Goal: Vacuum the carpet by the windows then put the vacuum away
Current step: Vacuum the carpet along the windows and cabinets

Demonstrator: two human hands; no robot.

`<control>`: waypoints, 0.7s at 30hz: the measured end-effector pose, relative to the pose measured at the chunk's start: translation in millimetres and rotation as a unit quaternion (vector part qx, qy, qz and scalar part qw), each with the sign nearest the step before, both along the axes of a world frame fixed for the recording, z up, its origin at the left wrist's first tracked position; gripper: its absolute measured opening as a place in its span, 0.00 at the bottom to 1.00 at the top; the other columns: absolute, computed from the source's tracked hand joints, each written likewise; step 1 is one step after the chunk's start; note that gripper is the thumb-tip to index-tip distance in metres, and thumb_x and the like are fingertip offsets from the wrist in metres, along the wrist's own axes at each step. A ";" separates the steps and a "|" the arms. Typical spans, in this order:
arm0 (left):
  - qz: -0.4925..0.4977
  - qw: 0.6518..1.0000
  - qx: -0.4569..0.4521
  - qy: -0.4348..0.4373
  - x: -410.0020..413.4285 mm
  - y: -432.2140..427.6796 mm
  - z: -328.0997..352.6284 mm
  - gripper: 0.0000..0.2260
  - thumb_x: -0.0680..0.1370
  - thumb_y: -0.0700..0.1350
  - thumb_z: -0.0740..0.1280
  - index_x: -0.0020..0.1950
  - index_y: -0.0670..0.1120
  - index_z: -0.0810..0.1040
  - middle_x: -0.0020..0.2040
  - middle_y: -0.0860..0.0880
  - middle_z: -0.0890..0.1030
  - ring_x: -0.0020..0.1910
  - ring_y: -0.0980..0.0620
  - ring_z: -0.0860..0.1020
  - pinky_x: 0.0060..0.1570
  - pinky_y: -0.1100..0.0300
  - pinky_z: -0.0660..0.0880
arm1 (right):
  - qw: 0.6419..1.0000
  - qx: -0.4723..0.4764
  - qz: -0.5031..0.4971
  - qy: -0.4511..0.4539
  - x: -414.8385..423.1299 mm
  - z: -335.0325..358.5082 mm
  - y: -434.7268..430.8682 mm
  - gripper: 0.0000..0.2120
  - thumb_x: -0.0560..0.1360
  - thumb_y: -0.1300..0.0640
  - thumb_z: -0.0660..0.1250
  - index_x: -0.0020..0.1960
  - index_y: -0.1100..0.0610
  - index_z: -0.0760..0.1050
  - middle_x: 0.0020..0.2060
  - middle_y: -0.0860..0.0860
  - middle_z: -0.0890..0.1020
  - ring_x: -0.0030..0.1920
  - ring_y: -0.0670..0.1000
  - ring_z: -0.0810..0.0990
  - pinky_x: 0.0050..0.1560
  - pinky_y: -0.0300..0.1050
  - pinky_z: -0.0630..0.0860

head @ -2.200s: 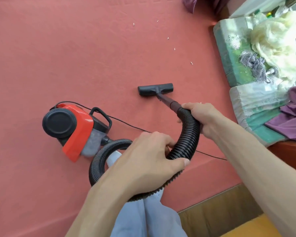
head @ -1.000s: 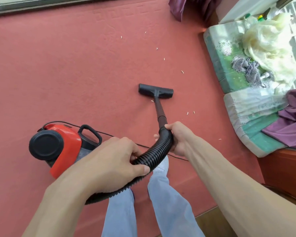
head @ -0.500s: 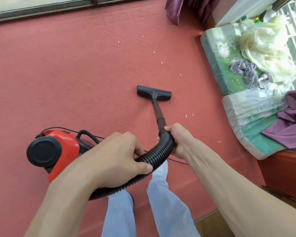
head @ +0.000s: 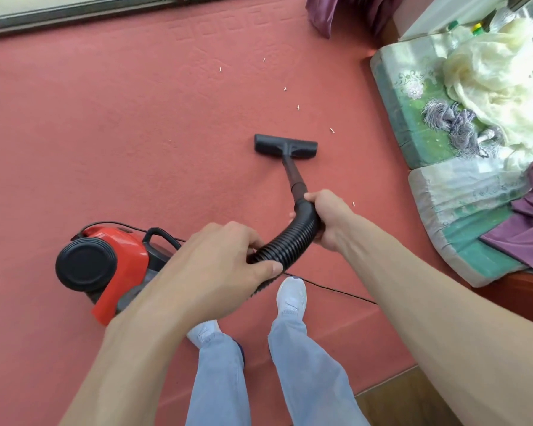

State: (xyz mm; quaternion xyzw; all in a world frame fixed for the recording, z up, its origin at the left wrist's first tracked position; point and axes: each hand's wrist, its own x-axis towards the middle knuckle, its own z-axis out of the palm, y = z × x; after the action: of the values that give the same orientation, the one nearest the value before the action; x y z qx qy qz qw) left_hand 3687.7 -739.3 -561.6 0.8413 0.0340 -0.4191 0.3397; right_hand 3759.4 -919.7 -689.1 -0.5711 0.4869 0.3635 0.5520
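Mid-vacuuming — both hands, left hand (head: 228,265) and right hand (head: 330,219), gripping the hose (head: 290,241), floor nozzle (head: 286,146) flat on the carpet (head: 120,133) — next push probably goes toward those white crumbs (head: 298,107) ahead.

Red carpet (head: 136,133) carries vacuum canister (head: 117,256), floor nozzle (head: 285,146), black cord (head: 336,289), white scraps (head: 331,130) (scattered near nozzle).

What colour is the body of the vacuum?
Red, with a black round end; the vacuum shows best in the head view.
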 end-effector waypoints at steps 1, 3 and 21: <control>0.005 1.000 -0.005 -0.003 1.3 -0.1 2.0 0.09 0.75 0.58 0.68 0.48 0.55 0.83 0.36 0.53 0.85 0.39 0.54 0.83 0.46 0.50 0.79 | 1.000 -0.002 0.001 -0.013 3.9 3.0 -0.9 0.11 0.78 0.56 0.60 0.58 0.60 0.73 0.40 0.57 0.81 0.31 0.53 0.79 0.30 0.42 0.79; 0.015 1.000 -0.019 0.005 3.0 2.7 7.4 0.09 0.74 0.58 0.69 0.49 0.57 0.83 0.36 0.55 0.85 0.39 0.56 0.83 0.47 0.51 0.80 | 1.000 -0.001 0.014 -0.023 4.4 10.1 -6.4 0.12 0.78 0.55 0.61 0.58 0.60 0.73 0.42 0.58 0.82 0.34 0.54 0.80 0.38 0.43 0.76; 0.064 0.997 0.032 0.001 -16.5 -42.0 25.2 0.14 0.73 0.57 0.63 0.47 0.49 0.79 0.39 0.50 0.82 0.40 0.48 0.79 0.42 0.50 0.77 | 0.992 0.039 0.110 -0.042 21.6 57.2 -27.1 0.17 0.77 0.54 0.68 0.61 0.65 0.75 0.43 0.60 0.84 0.38 0.56 0.80 0.42 0.47 0.76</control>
State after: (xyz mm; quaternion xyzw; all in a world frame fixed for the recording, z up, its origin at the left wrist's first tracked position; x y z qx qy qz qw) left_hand 3671.2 -781.3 -536.4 0.8475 0.1017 -0.3957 0.3389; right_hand 3780.9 -946.8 -632.0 -0.6138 0.3827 0.4169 0.5504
